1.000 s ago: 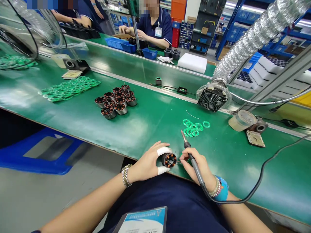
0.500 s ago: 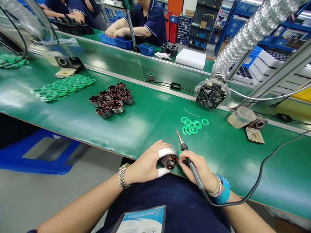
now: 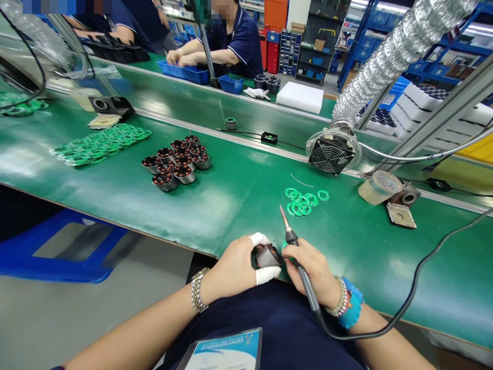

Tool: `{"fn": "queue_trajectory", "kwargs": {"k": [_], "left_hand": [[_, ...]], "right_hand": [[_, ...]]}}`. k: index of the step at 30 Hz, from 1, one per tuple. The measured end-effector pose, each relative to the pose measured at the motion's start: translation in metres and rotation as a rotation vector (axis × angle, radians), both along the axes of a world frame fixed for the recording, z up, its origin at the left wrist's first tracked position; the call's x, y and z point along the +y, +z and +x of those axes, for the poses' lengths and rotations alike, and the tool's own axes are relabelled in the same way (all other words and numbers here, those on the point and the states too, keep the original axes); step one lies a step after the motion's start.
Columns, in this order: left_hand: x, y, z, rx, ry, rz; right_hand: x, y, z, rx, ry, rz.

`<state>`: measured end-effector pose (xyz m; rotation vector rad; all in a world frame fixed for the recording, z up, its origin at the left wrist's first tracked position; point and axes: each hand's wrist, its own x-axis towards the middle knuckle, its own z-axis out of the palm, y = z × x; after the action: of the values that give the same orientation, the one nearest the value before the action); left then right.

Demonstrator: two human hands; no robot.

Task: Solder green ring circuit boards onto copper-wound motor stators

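My left hand [image 3: 241,264], with white covers on its thumb and a finger, grips a motor stator [image 3: 266,257], a metal ring with copper windings inside. The stator lies on its side, its wound end turned toward my right hand [image 3: 311,264]. That hand is closed around a soldering iron [image 3: 302,275], tip pointing up and away from me. A green ring-shaped circuit board [image 3: 284,245] shows partly at my right fingertips, beside the stator; the fingers hide the rest. Beyond the iron's tip lies a loose pile of green ring boards [image 3: 302,204].
Several stators [image 3: 179,163] stand grouped at left, near rows of green ring boards [image 3: 102,143]. A fume fan [image 3: 332,155], a plastic tub [image 3: 379,187] and a soldering stand [image 3: 406,195] are at right. The iron's cord [image 3: 414,280] loops rightward. A co-worker [image 3: 241,43] sits across the bench.
My left hand has turned the stator, so its metal side shows more and its wound end faces my right hand. The soldering iron stays in my right hand, almost unmoved.
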<state>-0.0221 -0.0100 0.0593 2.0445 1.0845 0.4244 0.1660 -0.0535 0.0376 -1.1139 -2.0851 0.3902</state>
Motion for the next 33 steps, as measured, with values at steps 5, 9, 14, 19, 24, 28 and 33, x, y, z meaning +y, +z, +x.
{"fn": "queue_trajectory", "kwargs": {"k": [5,9,14,19,24,28,33], "left_hand": [[-0.003,-0.002,0.004,0.034,0.051,0.045],[-0.004,-0.004,0.006,0.006,0.09,0.033],[-0.002,-0.008,0.006,-0.039,0.125,0.061],[0.003,-0.018,-0.006,-0.086,0.056,0.172],[0.017,-0.029,-0.03,-0.087,-0.108,0.131],[0.03,-0.034,-0.039,-0.099,-0.252,0.115],[0.044,-0.032,-0.034,-0.131,-0.339,0.102]], "right_hand": [[0.0,-0.004,0.001,-0.013,-0.009,0.031],[-0.002,-0.006,0.002,0.025,-0.064,0.008],[-0.006,-0.002,0.004,0.032,-0.083,0.041],[-0.016,0.01,0.049,-0.008,-0.298,0.12],[-0.03,0.007,0.112,-0.163,-0.591,0.152],[-0.035,0.0,0.111,-0.064,-0.487,0.004],[-0.028,0.003,0.077,0.057,-0.318,-0.111]]}}
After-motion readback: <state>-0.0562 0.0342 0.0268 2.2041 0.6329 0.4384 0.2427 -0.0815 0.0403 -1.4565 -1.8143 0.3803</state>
